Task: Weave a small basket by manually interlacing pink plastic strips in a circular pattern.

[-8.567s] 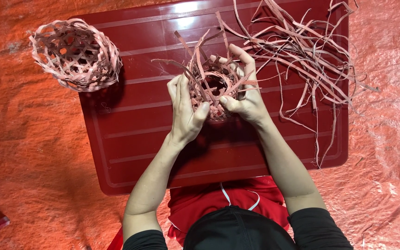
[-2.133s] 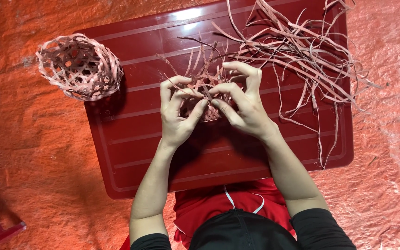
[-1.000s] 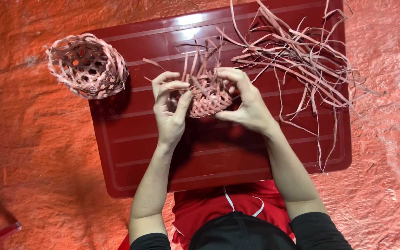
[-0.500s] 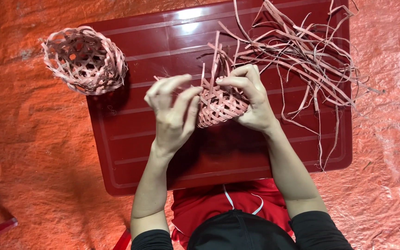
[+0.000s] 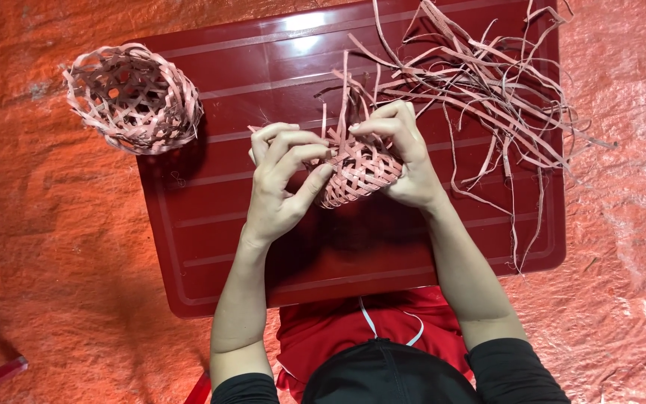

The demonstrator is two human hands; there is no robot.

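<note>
Fingers of my left hand (image 5: 282, 179) and right hand (image 5: 405, 157) are closing around the half-woven basket (image 5: 357, 172), holding it just above the red table (image 5: 263, 247), loose strips (image 5: 487, 82) trailing right.

Your left hand (image 5: 282, 183) is curled with fingers bent, thumb pressing the little woven basket (image 5: 357, 168); your right hand (image 5: 405, 157) grips its far side, both forearms angled inward.

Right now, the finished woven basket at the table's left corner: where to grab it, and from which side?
Take the finished basket by its rim, on the open mouth that looks to face the right. It lies on its side, overhanging the red table edge. Come from above: one finger inside, thumb outside. The open weave may crush if squeezed across the body.
</note>
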